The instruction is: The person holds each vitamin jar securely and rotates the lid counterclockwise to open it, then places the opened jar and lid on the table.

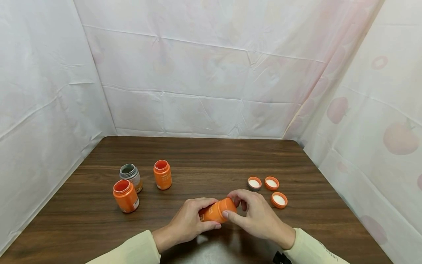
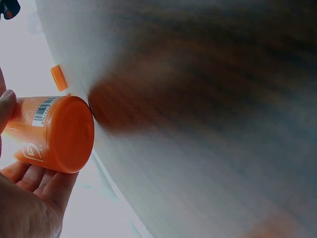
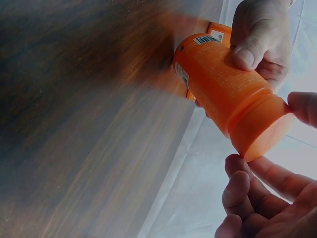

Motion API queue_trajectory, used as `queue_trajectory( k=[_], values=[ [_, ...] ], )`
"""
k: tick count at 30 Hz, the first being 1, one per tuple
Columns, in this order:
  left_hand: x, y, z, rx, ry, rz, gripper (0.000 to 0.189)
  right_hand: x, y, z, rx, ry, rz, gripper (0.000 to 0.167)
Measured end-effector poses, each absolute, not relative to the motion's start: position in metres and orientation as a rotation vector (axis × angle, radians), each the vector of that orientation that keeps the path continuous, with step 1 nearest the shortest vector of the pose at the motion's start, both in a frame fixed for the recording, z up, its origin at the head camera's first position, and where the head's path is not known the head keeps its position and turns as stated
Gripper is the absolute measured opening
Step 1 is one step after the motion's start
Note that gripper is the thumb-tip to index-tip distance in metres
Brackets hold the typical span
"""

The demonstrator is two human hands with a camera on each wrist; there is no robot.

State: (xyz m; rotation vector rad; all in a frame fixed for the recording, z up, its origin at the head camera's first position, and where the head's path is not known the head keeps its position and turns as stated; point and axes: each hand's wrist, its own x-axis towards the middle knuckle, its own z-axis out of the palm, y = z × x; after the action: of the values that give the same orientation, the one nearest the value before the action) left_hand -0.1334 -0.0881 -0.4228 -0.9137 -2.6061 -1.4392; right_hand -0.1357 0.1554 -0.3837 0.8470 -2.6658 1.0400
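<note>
An orange bottle [image 1: 212,212], tilted on its side, is held above the near middle of the table. My left hand [image 1: 191,219] grips its body, thumb on the near side and fingers over the far side. At the capped end, my right hand [image 1: 255,216] pinches the orange cap [image 1: 228,206] between thumb and fingertips. The right wrist view shows the cap [image 3: 262,126] seated on the bottle's neck, with the thumb and a finger at its edges. In the left wrist view the bottle's base [image 2: 74,134] faces the camera, beside a barcode label.
Left on the dark wooden table [image 1: 204,154] stand two uncapped orange bottles, one nearer [image 1: 126,198] and one farther [image 1: 163,176], and an uncapped grey bottle [image 1: 132,176]. Several caps lie upturned at right, including a grey-sided one [image 1: 254,184] and an orange one [image 1: 279,200].
</note>
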Motion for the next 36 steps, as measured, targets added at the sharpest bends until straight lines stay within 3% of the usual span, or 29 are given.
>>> queue_trajectory(
  k=[22, 36],
  values=[
    [-0.1332, -0.0881, -0.4223, -0.921, -2.593, -1.426, 0.045, -0.1353, 0.1569, -0.3802, 1.171, -2.43, 1.019, 0.062],
    [-0.1333, -0.0889, -0.4217, -0.918, -2.603, -1.432, 0.046, -0.1362, 0.1563, -0.3786, 1.209, -2.426, 1.036, 0.07]
  ],
)
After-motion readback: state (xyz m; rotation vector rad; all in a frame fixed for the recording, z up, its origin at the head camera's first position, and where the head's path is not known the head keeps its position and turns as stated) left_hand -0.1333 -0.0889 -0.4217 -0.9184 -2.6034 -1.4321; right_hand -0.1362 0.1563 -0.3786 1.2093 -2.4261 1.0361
